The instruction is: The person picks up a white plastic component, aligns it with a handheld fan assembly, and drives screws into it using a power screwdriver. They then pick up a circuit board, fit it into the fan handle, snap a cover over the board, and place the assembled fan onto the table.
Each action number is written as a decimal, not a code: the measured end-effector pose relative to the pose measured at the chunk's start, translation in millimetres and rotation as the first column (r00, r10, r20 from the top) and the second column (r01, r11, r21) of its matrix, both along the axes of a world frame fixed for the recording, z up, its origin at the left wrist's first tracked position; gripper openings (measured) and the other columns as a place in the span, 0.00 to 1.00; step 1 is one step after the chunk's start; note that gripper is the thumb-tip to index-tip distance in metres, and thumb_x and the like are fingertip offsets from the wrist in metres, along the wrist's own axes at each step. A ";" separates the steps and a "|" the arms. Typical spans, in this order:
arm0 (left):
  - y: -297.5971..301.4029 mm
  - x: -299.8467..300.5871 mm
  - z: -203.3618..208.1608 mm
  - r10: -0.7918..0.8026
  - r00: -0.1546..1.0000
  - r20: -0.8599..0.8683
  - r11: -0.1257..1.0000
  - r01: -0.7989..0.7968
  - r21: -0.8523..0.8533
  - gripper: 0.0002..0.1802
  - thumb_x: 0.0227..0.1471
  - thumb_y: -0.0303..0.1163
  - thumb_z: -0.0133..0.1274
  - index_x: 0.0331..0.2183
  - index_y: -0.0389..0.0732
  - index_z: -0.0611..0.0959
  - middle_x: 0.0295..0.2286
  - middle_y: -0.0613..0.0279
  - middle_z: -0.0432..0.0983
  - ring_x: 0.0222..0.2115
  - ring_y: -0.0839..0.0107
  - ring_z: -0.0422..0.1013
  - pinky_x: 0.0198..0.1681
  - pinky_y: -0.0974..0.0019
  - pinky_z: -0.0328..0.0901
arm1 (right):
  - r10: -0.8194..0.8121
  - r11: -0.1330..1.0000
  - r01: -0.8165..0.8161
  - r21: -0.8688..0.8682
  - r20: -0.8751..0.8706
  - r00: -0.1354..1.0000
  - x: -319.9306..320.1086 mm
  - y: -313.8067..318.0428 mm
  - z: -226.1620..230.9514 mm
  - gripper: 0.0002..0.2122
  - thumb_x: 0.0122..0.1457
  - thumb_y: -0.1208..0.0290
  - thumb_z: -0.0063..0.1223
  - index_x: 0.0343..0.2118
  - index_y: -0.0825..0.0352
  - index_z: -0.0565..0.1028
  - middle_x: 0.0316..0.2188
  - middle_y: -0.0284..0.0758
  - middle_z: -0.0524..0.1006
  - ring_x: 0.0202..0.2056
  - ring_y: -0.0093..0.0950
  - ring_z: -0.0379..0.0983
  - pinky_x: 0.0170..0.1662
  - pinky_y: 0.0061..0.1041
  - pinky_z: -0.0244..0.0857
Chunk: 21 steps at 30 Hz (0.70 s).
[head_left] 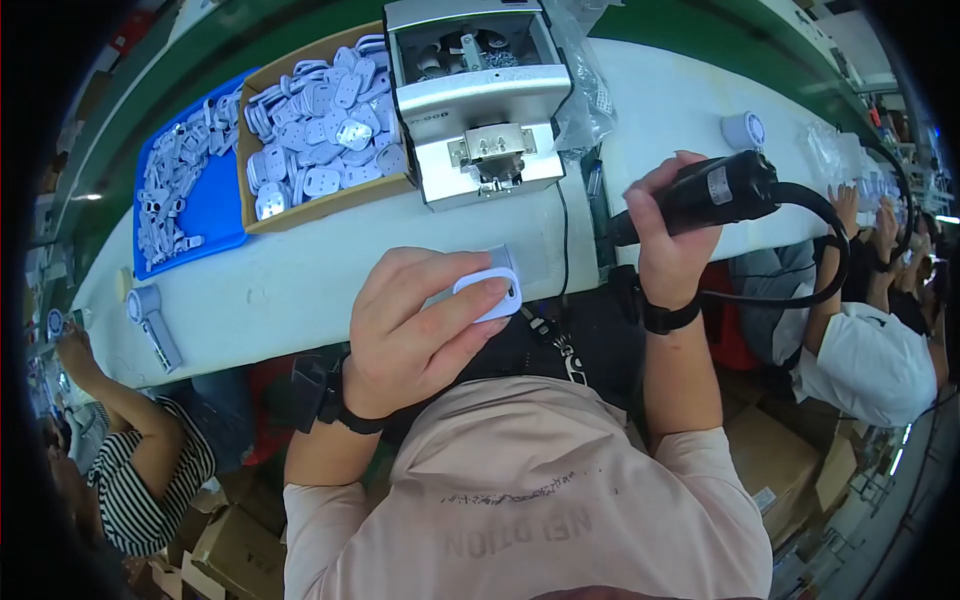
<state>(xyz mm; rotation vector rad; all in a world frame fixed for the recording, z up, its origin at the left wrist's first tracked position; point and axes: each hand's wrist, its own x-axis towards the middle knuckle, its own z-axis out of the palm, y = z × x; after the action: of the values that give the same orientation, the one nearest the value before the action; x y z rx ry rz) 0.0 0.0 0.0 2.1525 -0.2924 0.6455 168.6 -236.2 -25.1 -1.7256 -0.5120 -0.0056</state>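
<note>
My left hand pinches a pale lilac plastic housing with a rounded outline, held low over the near edge of the table. A dark opening shows at its centre, partly behind my fingers. My right hand is wrapped round a black electric screwdriver, held tilted to the right of the housing and apart from it. A thick black cable loops from the screwdriver's rear end. Its tip is hard to make out.
A silver screw feeder stands ahead. Left of it are a cardboard box of lilac plates and a blue tray of small lilac parts. Handheld fans lie at left, another round unit at right. Co-workers sit on both sides.
</note>
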 end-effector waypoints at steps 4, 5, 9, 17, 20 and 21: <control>2.0 4.5 -3.4 -0.040 0.996 0.083 0.998 0.044 -0.054 0.23 0.43 0.28 0.72 0.45 0.43 0.88 0.45 0.56 0.82 0.38 0.56 0.76 0.41 0.58 0.70 | 0.101 0.950 -0.071 0.303 -0.086 0.991 3.5 11.7 8.7 0.26 0.60 0.81 0.60 0.59 0.68 0.62 0.34 0.35 0.76 0.28 0.31 0.75 0.39 0.32 0.72; 7.0 5.6 -2.6 -0.025 0.996 0.089 0.997 0.031 -0.068 0.23 0.43 0.28 0.72 0.44 0.43 0.88 0.44 0.57 0.82 0.38 0.57 0.76 0.41 0.58 0.70 | 0.106 0.951 -0.072 0.302 -0.098 0.990 1.2 12.8 12.3 0.25 0.60 0.82 0.59 0.59 0.67 0.62 0.33 0.35 0.76 0.27 0.31 0.74 0.37 0.32 0.71; 4.2 9.2 -3.8 0.030 0.994 0.109 0.993 -0.018 -0.113 0.21 0.43 0.28 0.72 0.43 0.42 0.88 0.42 0.57 0.82 0.38 0.57 0.76 0.41 0.58 0.70 | 0.237 0.907 -0.219 0.361 -0.007 0.971 -1.3 24.2 44.2 0.24 0.61 0.82 0.58 0.57 0.65 0.63 0.32 0.35 0.75 0.25 0.30 0.73 0.33 0.34 0.70; -6.6 5.9 -10.2 0.060 0.989 0.133 0.982 -0.034 -0.185 0.21 0.45 0.28 0.72 0.44 0.41 0.87 0.42 0.58 0.84 0.39 0.58 0.76 0.43 0.60 0.70 | 0.341 0.858 -0.449 0.249 0.378 0.861 -1.4 105.8 61.8 0.22 0.61 0.86 0.55 0.55 0.64 0.63 0.29 0.37 0.75 0.25 0.29 0.73 0.31 0.33 0.71; -7.8 1.2 -10.0 0.092 0.987 0.129 0.972 -0.061 -0.225 0.22 0.45 0.29 0.72 0.45 0.41 0.86 0.42 0.59 0.84 0.39 0.59 0.76 0.43 0.61 0.70 | 0.362 0.864 -0.454 0.220 0.356 0.861 0.2 115.3 57.2 0.21 0.61 0.86 0.55 0.55 0.65 0.63 0.28 0.37 0.75 0.25 0.29 0.74 0.31 0.33 0.72; -5.9 -0.7 -10.9 0.098 0.986 0.132 0.974 -0.068 -0.218 0.23 0.45 0.28 0.72 0.45 0.42 0.85 0.42 0.60 0.84 0.39 0.59 0.76 0.43 0.61 0.70 | 0.386 0.856 -0.466 0.224 0.324 0.864 0.1 117.4 56.5 0.21 0.61 0.86 0.55 0.55 0.66 0.63 0.28 0.38 0.76 0.25 0.30 0.74 0.31 0.33 0.72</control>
<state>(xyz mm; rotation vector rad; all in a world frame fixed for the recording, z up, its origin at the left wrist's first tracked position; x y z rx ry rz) -0.7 -5.9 -10.9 1.9255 -0.1997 0.8416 168.7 -118.8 31.4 -1.2899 -1.0428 0.0042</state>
